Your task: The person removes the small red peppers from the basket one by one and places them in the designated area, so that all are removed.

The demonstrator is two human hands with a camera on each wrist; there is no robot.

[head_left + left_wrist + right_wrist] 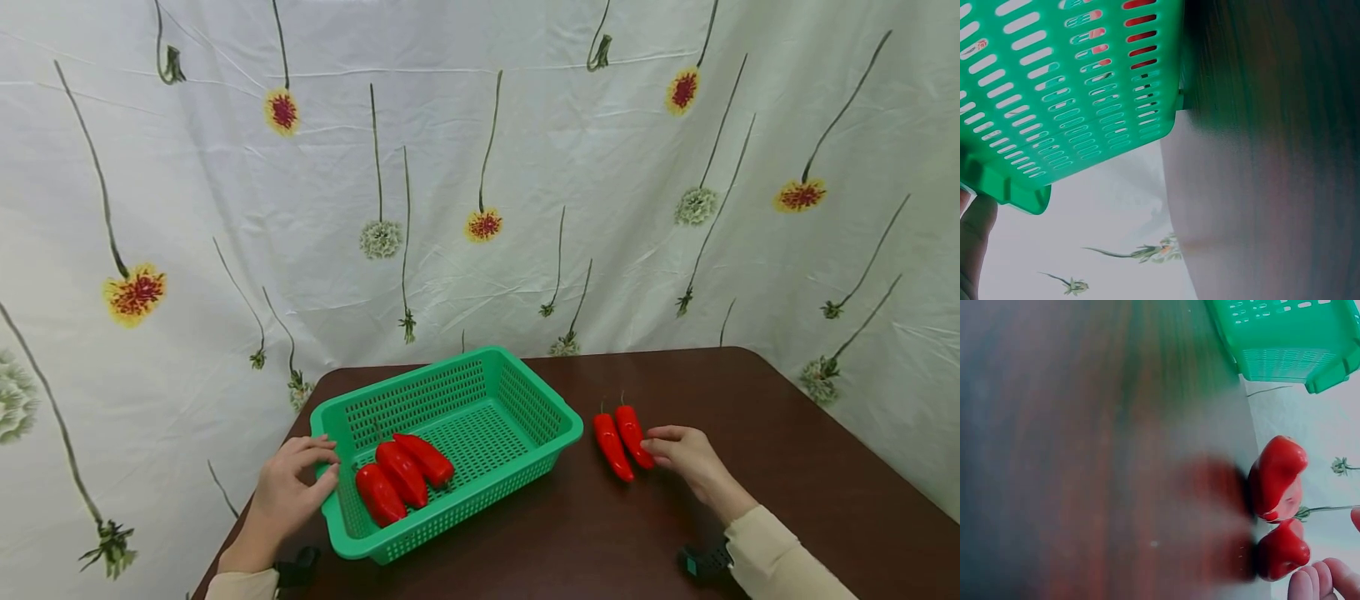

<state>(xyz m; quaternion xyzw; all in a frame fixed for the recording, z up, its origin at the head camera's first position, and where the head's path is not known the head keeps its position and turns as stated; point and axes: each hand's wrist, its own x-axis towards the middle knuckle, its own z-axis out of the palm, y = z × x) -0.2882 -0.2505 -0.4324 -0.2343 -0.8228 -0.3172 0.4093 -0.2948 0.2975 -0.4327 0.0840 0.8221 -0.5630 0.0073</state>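
Note:
My left hand (288, 492) is at the left end of a green plastic basket (480, 492), fingers bent over its rim. In the left wrist view, a finger (977, 231) meets the rim's overhanging lip from outside. Three red chili peppers (402, 473) lie side by side in the basket's left part. To the right of the basket, two more lie on the table: a left chili pepper (612, 447) and a right chili pepper (633, 435). My right hand (693, 462) hovers at the right one, thumb and fingers apart, fingertips overlapping its near end in the head view.
The dark brown table (525, 550) has rounded far corners. Behind it hangs a white cloth (450, 292) printed with flowers. Dark straps with small devices (701, 562) sit at both wrists. The basket's near right corner stands a short way from the two peppers.

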